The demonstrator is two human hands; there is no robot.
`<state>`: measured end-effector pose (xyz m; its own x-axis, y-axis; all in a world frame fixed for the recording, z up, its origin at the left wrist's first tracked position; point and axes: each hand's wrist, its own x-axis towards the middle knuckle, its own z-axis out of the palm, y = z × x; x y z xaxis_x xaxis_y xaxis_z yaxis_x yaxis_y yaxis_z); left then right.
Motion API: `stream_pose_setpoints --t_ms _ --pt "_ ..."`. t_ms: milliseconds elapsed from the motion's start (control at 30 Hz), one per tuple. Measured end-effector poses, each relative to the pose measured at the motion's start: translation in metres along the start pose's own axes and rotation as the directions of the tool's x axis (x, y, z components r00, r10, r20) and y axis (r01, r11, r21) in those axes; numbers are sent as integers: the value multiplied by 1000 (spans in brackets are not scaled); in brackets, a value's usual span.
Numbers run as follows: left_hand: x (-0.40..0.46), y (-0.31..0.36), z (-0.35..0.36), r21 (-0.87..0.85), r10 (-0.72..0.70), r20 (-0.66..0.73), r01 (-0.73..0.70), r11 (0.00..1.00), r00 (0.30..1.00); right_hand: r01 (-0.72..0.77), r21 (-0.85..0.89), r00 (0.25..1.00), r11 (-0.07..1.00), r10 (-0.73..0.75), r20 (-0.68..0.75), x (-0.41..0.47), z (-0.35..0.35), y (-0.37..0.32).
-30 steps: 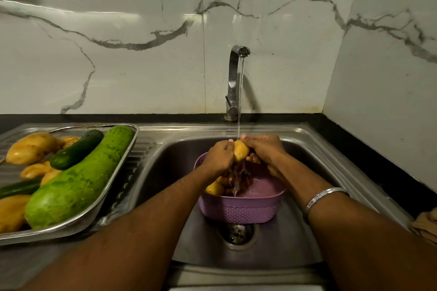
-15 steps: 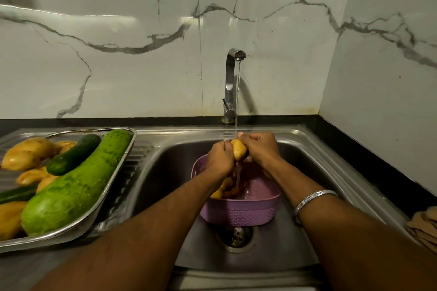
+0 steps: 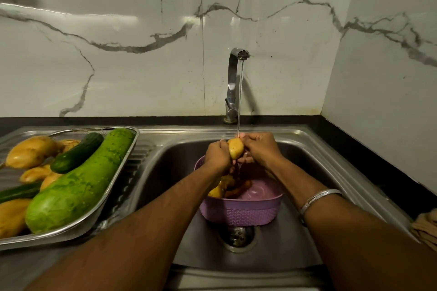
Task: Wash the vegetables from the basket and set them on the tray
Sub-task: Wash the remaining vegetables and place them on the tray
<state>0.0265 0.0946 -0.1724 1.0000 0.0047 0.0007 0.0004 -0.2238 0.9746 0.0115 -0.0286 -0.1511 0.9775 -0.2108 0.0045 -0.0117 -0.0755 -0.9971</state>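
Both hands, left hand (image 3: pixel 216 155) and right hand (image 3: pixel 260 149), grip a yellow potato (image 3: pixel 235 148) under the tap stream (image 3: pixel 240 97), above the purple basket (image 3: pixel 241 212). Washing step; next, I reckon, it goes to the tray (image 3: pixel 99 210) at nine o'clock.

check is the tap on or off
On. A thin stream of water runs from the tap spout down onto the potato held between both hands over the basket.
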Motion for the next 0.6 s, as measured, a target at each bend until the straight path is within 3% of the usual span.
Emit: stream_pose_setpoints --t_ms 167,333,400,600 --pt "-2 0 -5 -59 -59 20 60 996 998 -13 19 980 1000 9 201 -7 -5 -2" --pt "-8 8 2 -120 -46 81 55 991 996 62 55 997 997 -59 -50 -7 -5 -5" --pt "-8 9 6 -105 -44 64 50 993 997 48 51 996 998 -44 -78 -3 -8 -3" --pt "-4 5 2 -81 -49 31 51 995 998 88 -25 986 996 -83 147 -8 -7 -1"
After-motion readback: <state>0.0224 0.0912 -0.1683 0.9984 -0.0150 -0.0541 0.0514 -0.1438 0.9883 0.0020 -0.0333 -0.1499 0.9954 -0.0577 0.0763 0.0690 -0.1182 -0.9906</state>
